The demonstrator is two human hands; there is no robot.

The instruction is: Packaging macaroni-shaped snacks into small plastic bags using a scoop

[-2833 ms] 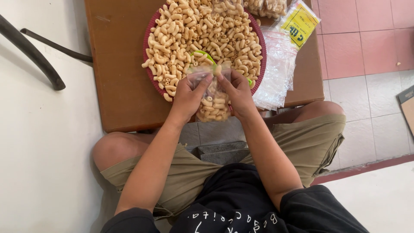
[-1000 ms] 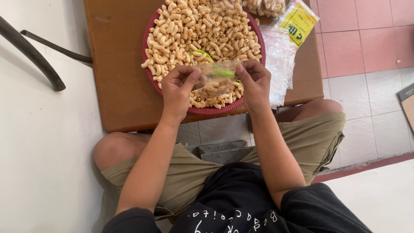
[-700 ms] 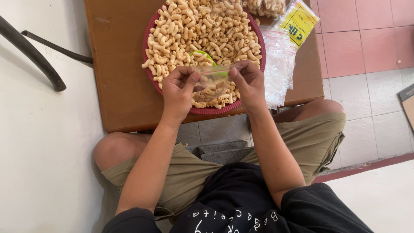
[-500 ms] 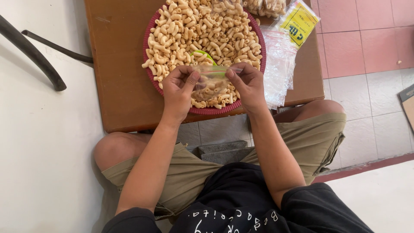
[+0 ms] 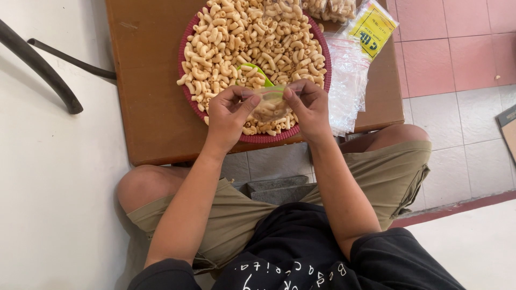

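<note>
My left hand (image 5: 227, 115) and my right hand (image 5: 309, 107) pinch the two top corners of a small clear plastic bag (image 5: 270, 104) holding some macaroni-shaped snacks. The bag hangs over the near rim of a round red tray (image 5: 263, 138) heaped with the same beige snacks (image 5: 252, 37). A green scoop (image 5: 257, 72) lies half buried in the pile just beyond the bag. The tray stands on a brown wooden table (image 5: 148, 91).
A stack of empty clear bags (image 5: 348, 86) and a pack with a yellow label (image 5: 373, 27) lie right of the tray. Filled bags (image 5: 333, 8) sit at the top edge. A dark chair leg (image 5: 37, 64) stands at left. My knees flank the table's near edge.
The bag was lifted from below the table edge up over the tray. Over the last second my right hand moved left, closing the gap between the two hands along the bag's top.
</note>
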